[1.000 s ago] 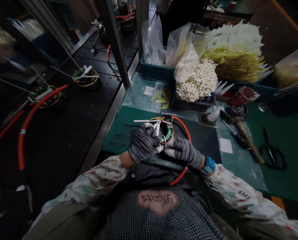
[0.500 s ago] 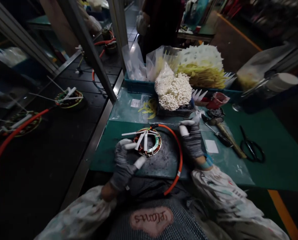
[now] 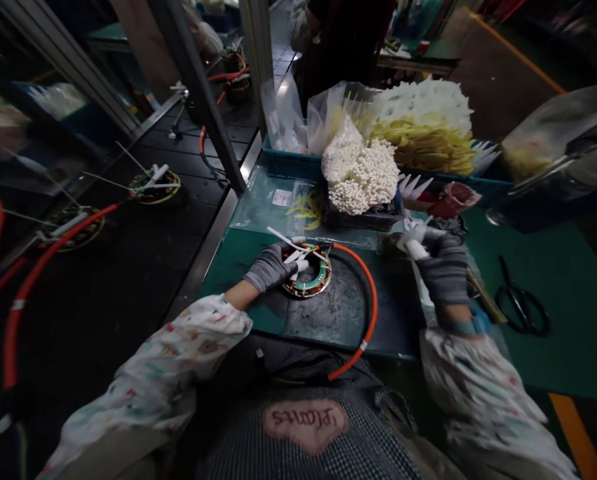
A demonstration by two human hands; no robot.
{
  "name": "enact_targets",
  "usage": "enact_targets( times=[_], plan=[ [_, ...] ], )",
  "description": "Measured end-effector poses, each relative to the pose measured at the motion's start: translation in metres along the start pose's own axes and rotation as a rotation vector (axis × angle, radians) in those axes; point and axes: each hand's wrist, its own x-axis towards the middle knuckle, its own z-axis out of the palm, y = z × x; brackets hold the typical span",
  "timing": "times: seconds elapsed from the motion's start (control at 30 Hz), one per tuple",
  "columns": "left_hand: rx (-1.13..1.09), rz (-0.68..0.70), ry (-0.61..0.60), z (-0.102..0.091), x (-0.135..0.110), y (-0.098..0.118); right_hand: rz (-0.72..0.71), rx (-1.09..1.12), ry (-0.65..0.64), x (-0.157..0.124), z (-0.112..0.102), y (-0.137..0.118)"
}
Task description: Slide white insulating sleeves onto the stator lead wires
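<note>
The stator ring (image 3: pixel 312 275) lies flat on a dark mat on the green desk (image 3: pixel 568 347), a round winding with copper coils, a green band along its near edge and several white sleeved leads (image 3: pixel 291 245) jutting from its top toward the left. A thick orange cable (image 3: pixel 373 300) leaves the ring's upper right side, arcs around the right of the mat and runs off the near edge of the desk. Just right of it, a small white pointed piece (image 3: pixel 414 235) sits on the desk below the heap of white pieces, blurred
</note>
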Motion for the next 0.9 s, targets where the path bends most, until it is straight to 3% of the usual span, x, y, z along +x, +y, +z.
enact_targets(
  times=[0.03, 0.17, 0.27, 0.33, 0.43, 0.53, 0.9],
  plan=[
    [0.032, 0.005, 0.009, 0.0, 0.002, 0.001, 0.006, 0.026, -0.014, -0.019, -0.003, -0.015],
    [0.121, 0.078, 0.044, 0.001, -0.004, 0.003, -0.018, 0.2, -0.448, -0.108, 0.007, -0.055],
    [0.191, 0.263, 0.138, 0.006, -0.03, 0.004, -0.046, 0.146, -0.463, -0.16, 0.027, -0.053],
    [0.272, 0.424, 0.195, 0.008, -0.053, 0.003, -0.093, 0.104, -0.452, -0.18, 0.035, -0.045],
    [0.349, 0.606, 0.241, 0.008, -0.082, 0.001, -0.148, 0.082, -0.497, -0.188, 0.035, -0.039],
    [0.431, 0.677, 0.272, 0.007, -0.097, -0.003, -0.195, 0.066, -0.525, -0.182, 0.028, -0.045],
    [0.677, 0.718, 0.318, 0.009, -0.099, -0.012, -0.131, 0.015, -0.642, -0.161, 0.018, -0.087]
  ],
)
